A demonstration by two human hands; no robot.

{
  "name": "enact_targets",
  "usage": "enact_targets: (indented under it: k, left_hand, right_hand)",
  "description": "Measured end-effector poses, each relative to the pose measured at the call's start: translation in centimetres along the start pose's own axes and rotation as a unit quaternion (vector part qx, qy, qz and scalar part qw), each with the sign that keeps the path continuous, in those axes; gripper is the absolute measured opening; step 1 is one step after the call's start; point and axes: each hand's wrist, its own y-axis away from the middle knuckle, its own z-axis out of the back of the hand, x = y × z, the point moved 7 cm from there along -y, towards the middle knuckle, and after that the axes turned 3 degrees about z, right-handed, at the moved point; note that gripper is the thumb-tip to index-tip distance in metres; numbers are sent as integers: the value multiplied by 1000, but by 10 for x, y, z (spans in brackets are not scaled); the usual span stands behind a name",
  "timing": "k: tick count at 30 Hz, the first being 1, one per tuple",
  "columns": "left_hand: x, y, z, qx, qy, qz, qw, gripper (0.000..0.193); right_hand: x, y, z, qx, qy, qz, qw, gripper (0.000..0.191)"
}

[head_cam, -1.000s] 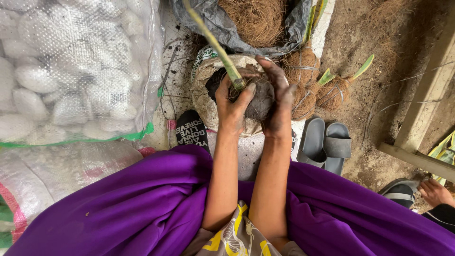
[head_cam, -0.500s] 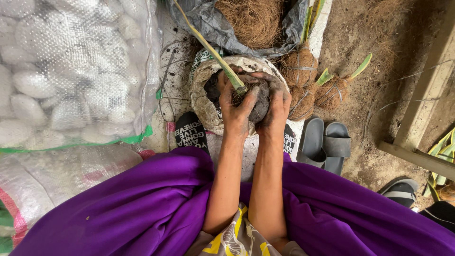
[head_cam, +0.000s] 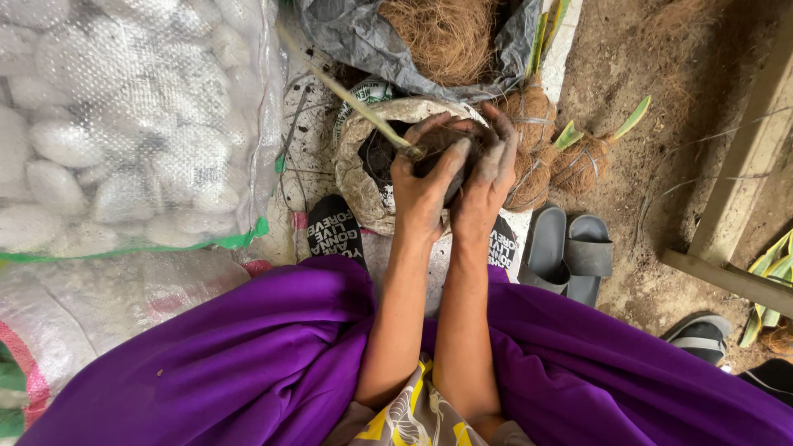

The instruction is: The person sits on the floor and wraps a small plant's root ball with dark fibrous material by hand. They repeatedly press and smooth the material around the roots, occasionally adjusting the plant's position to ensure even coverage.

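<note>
- Clearly, both soil-stained hands press together around a dark, fibrous ball of coconut husk and soil (head_cam: 446, 157) just above the open grey sack (head_cam: 355, 177).
- Left hand (head_cam: 425, 186) cups the near-left side with its thumb beside the pale green plant stalk (head_cam: 347, 95), which slants far-left out of the ball.
- Right hand (head_cam: 487, 177) wraps the right side, fingers curled over the top.
- Judging by its look, the ball is soft, crumbly and light; cupping it from below and around suits it, since the thin stalk would likely snap if pulled.
- Finished husk-wrapped plants (head_cam: 578, 157) lie right of it, grey sandals (head_cam: 570, 252) nearer.
- White-filled clear bag (head_cam: 116, 124) sits left.
</note>
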Motion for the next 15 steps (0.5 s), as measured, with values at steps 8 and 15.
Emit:
enact_targets:
  k: [8, 15]
  left_hand:
    - [5, -1, 11, -17, -3, 0, 1000, 28]
    - [-10, 0, 9, 30, 69, 24, 997, 29]
  right_hand:
    - [-19, 11, 5, -48, -61, -22, 997, 32]
    - [0, 2, -3, 38, 36, 32, 998, 84]
